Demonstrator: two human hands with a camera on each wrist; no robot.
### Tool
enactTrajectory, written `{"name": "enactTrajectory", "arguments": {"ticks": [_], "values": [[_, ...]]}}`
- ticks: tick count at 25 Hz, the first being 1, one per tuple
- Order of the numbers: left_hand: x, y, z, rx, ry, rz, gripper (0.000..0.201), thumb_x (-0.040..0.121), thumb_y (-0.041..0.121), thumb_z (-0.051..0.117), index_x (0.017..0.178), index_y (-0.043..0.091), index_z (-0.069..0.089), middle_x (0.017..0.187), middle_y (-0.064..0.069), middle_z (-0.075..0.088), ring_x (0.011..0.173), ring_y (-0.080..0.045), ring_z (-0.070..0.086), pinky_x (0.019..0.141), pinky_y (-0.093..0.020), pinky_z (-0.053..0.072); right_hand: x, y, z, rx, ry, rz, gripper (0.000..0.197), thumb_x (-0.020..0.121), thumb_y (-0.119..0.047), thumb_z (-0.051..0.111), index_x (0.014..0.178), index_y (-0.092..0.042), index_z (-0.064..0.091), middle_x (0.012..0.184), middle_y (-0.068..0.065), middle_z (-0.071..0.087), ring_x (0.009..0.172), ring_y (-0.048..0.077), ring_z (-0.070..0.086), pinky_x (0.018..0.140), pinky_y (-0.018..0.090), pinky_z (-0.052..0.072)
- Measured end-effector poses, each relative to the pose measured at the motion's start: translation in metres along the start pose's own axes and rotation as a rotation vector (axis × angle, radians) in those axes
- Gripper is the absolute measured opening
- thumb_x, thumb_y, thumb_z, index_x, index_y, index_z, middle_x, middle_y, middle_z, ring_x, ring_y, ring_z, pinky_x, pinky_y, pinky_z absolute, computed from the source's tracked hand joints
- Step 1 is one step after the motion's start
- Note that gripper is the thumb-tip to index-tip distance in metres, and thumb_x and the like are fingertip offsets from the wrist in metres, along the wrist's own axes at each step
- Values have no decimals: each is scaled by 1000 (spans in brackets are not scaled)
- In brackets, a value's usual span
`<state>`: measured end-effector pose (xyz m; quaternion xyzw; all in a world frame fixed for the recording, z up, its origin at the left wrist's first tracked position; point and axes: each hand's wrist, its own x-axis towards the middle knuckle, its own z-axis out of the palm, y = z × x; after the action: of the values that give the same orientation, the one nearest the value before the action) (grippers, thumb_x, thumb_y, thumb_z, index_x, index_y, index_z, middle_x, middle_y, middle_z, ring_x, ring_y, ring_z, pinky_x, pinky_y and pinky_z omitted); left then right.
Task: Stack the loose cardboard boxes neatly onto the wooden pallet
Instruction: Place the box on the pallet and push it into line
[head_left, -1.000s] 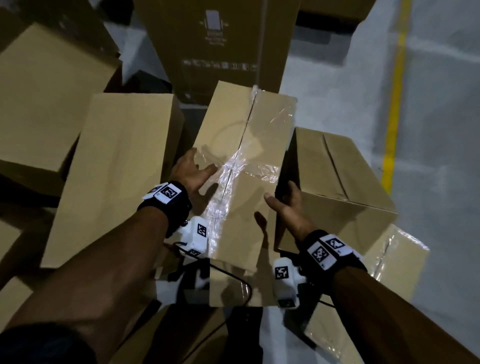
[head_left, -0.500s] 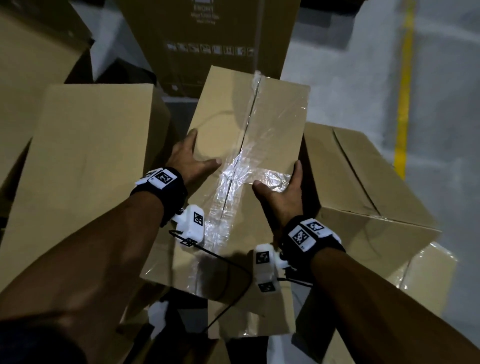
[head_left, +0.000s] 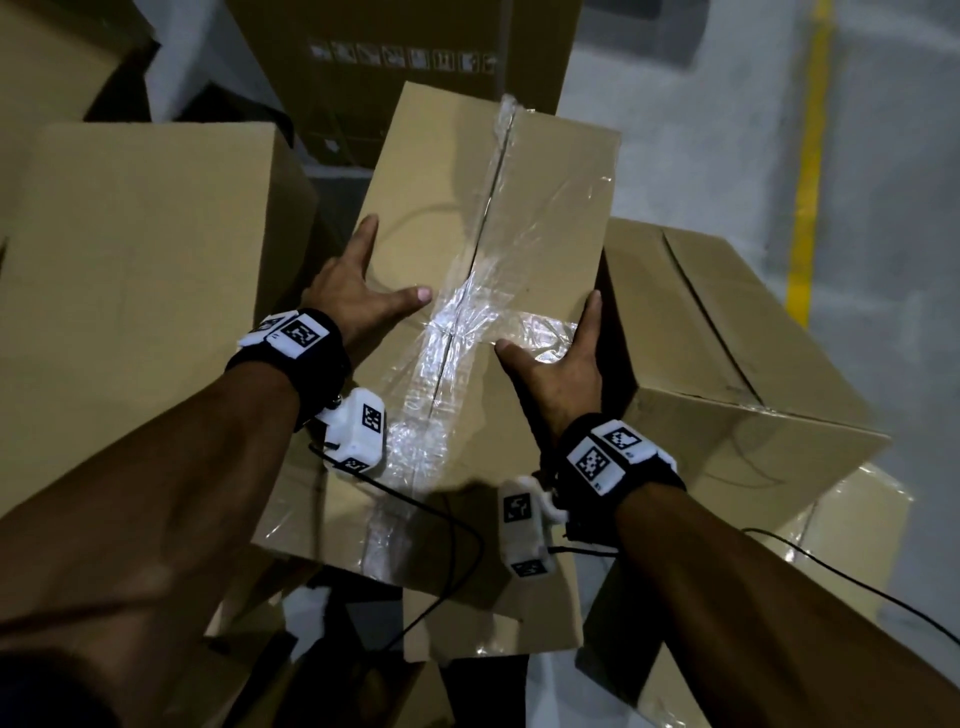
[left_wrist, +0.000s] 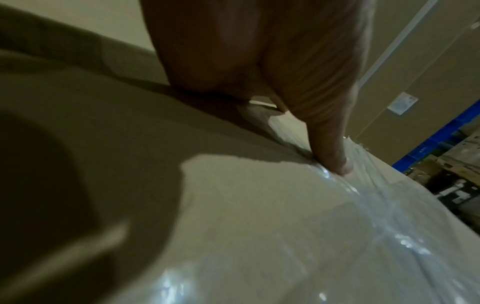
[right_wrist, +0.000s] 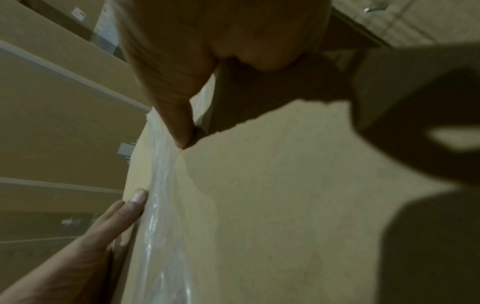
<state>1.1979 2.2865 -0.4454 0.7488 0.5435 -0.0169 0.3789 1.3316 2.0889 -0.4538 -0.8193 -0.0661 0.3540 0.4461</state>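
Gripping taped box (head_left: 483, 291) by both sides, hands clamping, long axis pointing away from person.

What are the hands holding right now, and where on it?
The taped box, by its two long sides: left hand and right hand each with the thumb on top.

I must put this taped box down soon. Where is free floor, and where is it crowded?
Bare grey floor lies to the right, between the angled box and the yellow line, and beyond that line. The left is crowded: the large box sits close against the taped box, where the left hand grips.
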Motion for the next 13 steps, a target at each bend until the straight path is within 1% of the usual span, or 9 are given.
{"name": "enactTrajectory", "arguments": {"ticks": [2, 5, 7, 9, 13], "values": [[-13, 5, -1, 7, 11, -11, 105, 67, 74, 70, 148, 57, 5, 159, -6, 32, 141, -36, 36, 113, -55, 33, -6, 2, -9, 18, -23, -8, 119, 50, -65, 78, 140, -70, -1, 152, -1, 45, 130, 30, 52, 106, 52, 47], [-48, 15, -6, 3, 43, -25, 104, 64, 77, 68, 145, 61, 4, 159, -6, 31, 141, -37, 36, 112, -58, 33, -24, 1, -27, 91, -56, -21, 120, 50, -55, 85, 140, -72, 8, 154, -8, 37, 135, 25, 46, 107, 52, 46], [-81, 25, -14, -7, 108, -46, 102, 66, 76, 68, 145, 62, 6, 157, -7, 34, 138, -38, 38, 112, -54, 33, -41, -6, -43, 121, -83, -40, 119, 52, -49, 89, 140, -74, 13, 160, -9, 29, 140, 23, 41, 109, 53, 45], [-114, 37, -24, -31, 170, -54, 99, 69, 73, 69, 146, 61, 7, 155, -8, 36, 136, -38, 42, 112, -50, 35, -62, -19, -62, 151, -123, -73, 117, 57, -41, 89, 141, -72, 14, 163, -12, 24, 142, 21, 38, 110, 52, 44], [-201, 64, -54, -116, 289, -36, 100, 72, 68, 71, 149, 56, 9, 154, -6, 38, 134, -35, 44, 110, -45, 36, -126, -48, -103, 224, -204, -135, 116, 60, -32, 89, 141, -72, 17, 164, -15, 18, 144, 22, 37, 110, 54, 44]]}}
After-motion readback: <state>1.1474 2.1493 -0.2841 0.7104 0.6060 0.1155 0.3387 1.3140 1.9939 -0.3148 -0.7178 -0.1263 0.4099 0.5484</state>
